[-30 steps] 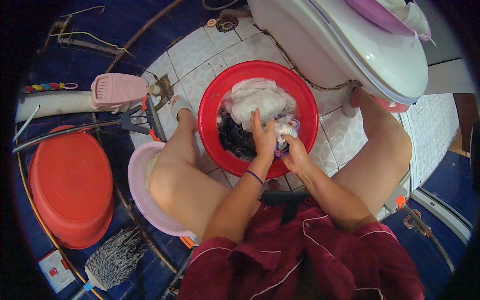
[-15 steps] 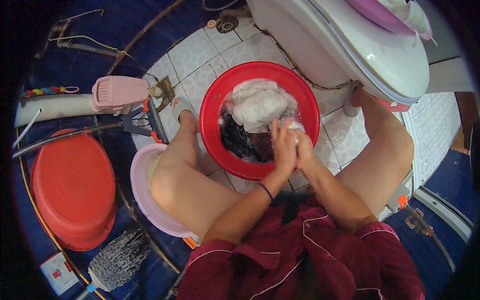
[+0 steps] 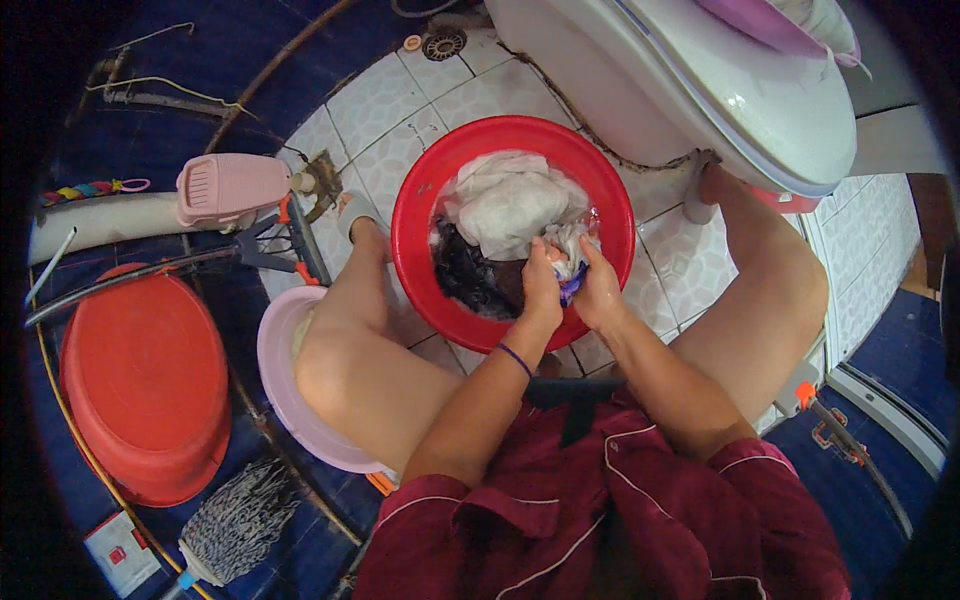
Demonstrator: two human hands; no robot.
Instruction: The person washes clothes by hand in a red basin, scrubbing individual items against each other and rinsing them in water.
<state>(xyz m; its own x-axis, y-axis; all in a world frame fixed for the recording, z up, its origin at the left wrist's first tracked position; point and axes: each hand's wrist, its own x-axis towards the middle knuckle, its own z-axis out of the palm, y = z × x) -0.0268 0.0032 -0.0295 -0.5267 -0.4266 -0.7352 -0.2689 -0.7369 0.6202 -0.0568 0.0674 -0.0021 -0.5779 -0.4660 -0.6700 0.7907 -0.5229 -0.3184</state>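
A round red basin stands on the floor between my legs. In it lie a bunched white cloth and dark wet clothing, with water around them. Over the basin's right side, a crumpled white-and-purple cloth is gripped between both hands. My left hand curls round its left side, and my right hand closes on its right side. Part of the cloth is hidden in the palms. What kind of garment it is I cannot tell.
A white toilet stands at the upper right with a purple basin on its lid. By my left leg is a pale purple basin. An upturned red tub, a mop head and a pink brush-like holder are further left.
My hands were pressed together over the cloth; now they are apart at the fingers, and more of the cloth, with its purple part, shows between them.
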